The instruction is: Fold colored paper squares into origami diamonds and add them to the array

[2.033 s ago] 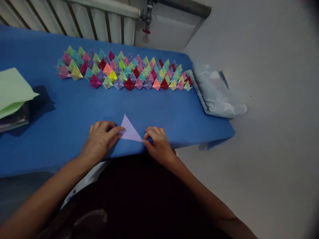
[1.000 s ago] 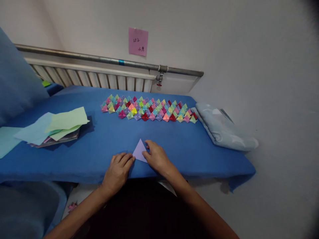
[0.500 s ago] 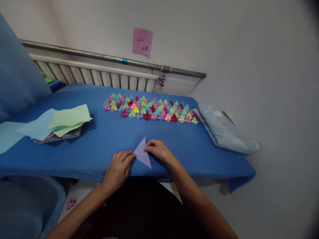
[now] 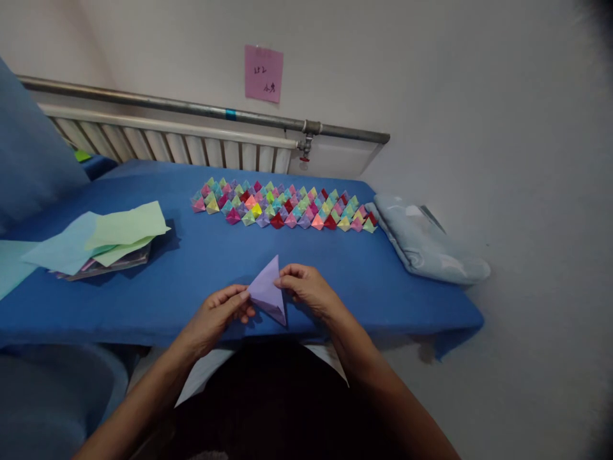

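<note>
A purple sheet of paper, folded into a triangle, is between my hands near the table's front edge. My left hand pinches its left corner between thumb and fingers. On the right edge, the thumb and fingertips of my right hand grip the paper as well. One point of the triangle faces away from me and another points toward me. Beyond it stand rows of small folded paper pieces in many colours, packed close together.
Left on the blue-covered table, green and light-blue paper sheets lie over a low stack. A folded pale-blue cloth rests at the right end by the wall. Behind run a radiator and a metal pipe.
The purple paper is now lifted and tilted off the table instead of lying nearly flat. My left hand has turned, its thumb now on top of the corner. The view has shifted slightly.
</note>
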Demonstrator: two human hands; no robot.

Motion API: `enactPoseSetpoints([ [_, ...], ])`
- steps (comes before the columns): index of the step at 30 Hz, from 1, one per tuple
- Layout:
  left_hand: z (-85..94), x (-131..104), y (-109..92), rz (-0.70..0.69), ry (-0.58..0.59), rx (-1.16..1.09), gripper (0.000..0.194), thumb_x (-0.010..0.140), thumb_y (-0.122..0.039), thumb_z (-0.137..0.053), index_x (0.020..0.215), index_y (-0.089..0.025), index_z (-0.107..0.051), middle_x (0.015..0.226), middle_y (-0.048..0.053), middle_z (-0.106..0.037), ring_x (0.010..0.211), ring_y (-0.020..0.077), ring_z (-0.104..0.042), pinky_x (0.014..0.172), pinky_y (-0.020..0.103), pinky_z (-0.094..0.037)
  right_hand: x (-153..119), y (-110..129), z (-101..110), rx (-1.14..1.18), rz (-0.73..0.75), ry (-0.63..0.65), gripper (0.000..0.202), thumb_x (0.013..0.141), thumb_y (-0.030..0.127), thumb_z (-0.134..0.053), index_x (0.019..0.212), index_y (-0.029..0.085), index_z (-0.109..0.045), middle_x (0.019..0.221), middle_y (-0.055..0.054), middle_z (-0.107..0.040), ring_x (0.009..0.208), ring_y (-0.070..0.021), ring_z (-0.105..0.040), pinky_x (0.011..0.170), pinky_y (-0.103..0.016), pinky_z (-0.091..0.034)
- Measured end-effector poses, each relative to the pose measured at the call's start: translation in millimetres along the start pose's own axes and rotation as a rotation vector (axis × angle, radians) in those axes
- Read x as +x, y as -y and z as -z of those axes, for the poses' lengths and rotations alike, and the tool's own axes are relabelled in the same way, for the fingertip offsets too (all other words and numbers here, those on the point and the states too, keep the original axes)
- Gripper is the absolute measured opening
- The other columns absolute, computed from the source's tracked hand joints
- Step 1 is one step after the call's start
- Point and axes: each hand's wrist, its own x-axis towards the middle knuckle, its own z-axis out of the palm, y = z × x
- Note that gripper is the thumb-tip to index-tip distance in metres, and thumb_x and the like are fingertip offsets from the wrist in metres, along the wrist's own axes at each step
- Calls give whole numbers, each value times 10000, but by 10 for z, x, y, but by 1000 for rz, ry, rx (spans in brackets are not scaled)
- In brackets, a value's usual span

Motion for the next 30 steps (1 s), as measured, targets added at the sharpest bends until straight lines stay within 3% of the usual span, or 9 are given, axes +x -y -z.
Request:
enactPoseSetpoints([
  [8, -19, -12, -12, -8, -113, -114, 457, 559, -520, -905, 671, -153, -657, 553, -7, -642, 504, 86, -539, 518, 197, -435, -105, 61, -59, 58, 48, 44, 234, 652, 386, -710, 709, 195, -588, 573, 76, -462, 502, -64, -343, 461, -212, -229],
  [11, 3, -35, -12, 5, -77, -228, 446, 560, -486, -915, 640, -164, -618, 539, -33, -601, 512, 83, -538, 521, 192, -442, -194, 122, -82, 104, 127, 35, 259, 697, 433, -695, 749, 199, -596, 651, 51, -515, 552, -75, -389, 483, -215, -261],
  [17, 20, -78, 42, 20, 16, -319, 436, 610, -474, -891, 609, -170, -579, 550, -40, -549, 525, 84, -512, 530, 207, -457, -375, 175, -211, 31, 273, 52, 184, 787, 384, -663, 844, 214, -621, 722, 42, -544, 677, -107, -493, 597, -240, -374],
  [24, 18, -105, 61, 27, 62, -297, 466, 591, -505, -890, 592, -172, -564, 541, -38, -517, 529, 89, -493, 518, 209, -453, -374, 172, -319, 36, 319, 52, 181, 815, 377, -655, 885, 217, -610, 787, 36, -590, 765, -121, -558, 720, -265, -444],
  [30, 22, -104, 87, 28, 42, -298, 476, 593, -507, -880, 593, -175, -540, 554, -36, -526, 525, 85, -481, 503, 208, -438, -363, 153, -329, 69, 297, 52, 188, 796, 374, -672, 893, 222, -619, 796, 31, -609, 771, -126, -576, 711, -265, -456],
])
